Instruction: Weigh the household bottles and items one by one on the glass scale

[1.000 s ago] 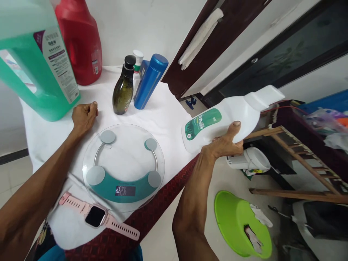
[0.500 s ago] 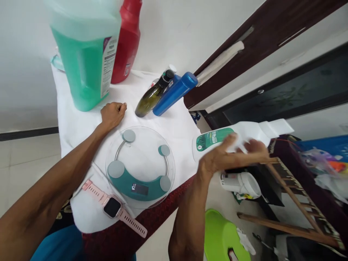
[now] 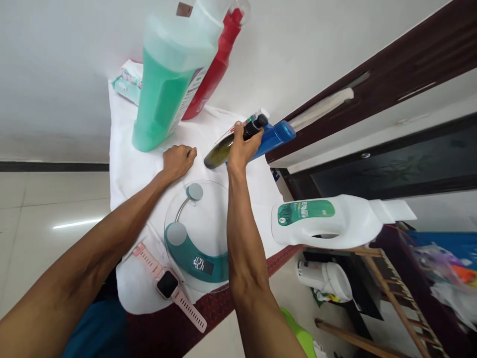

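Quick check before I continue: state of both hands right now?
Left hand: closed, on the white cloth, no item visible.
Right hand: closed around the olive-green bottle.

From my remote seat I log: one smartwatch (image 3: pixel 167 284), pink strap, dark face; one teal-and-white packet (image 3: pixel 127 89), near the wall (image 3: pixel 67 89); one dark brown door (image 3: pixel 410 54), a white cloth (image 3: pixel 322 109) along its handle; one white bucket (image 3: pixel 316 277), floor-standing; one lime-green basin (image 3: pixel 302 335), partly visible; plastic bags (image 3: pixel 434 263), far right, orange showing.

Glossy olive bottle (image 3: pixel 219 153), smooth glass scale (image 3: pixel 206 223), matt white cloth (image 3: pixel 122 124).
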